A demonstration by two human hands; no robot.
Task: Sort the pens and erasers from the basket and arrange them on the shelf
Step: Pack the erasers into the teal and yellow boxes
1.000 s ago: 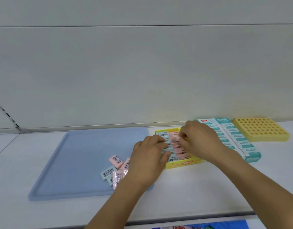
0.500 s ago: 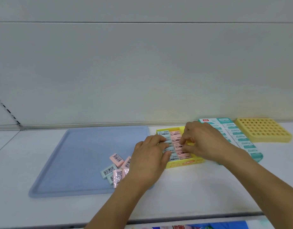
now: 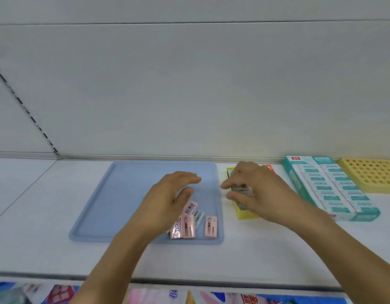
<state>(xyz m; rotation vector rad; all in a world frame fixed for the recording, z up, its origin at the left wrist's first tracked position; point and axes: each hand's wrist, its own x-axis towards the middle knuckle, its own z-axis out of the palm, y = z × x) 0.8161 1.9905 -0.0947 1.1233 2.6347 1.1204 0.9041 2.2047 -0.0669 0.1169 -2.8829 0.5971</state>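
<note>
Head view: on the white shelf [image 3: 57, 255] lies a flat blue tray [image 3: 115, 207]. At its near right part sits a small cluster of wrapped erasers [image 3: 187, 224], mostly pink, with one pink eraser [image 3: 211, 227] lying just apart to the right. The left hand [image 3: 167, 200] hovers over the tray above that cluster, fingers loosely extended and spread, gripping nothing that can be seen. Just right of the tray stands a yellow eraser box [image 3: 246, 215], mostly hidden by the right hand [image 3: 255, 194], whose thumb and fingers are curled and pinch a pale green wrapped eraser [image 3: 241, 189] over the box. Further right lies a long teal box of erasers [image 3: 330, 189], filled in two rows, and beyond it, at the far right edge, a yellow perforated holder [image 3: 372, 176]. Below the shelf's near edge, blurred colourful packaging [image 3: 189, 297] shows.
</note>
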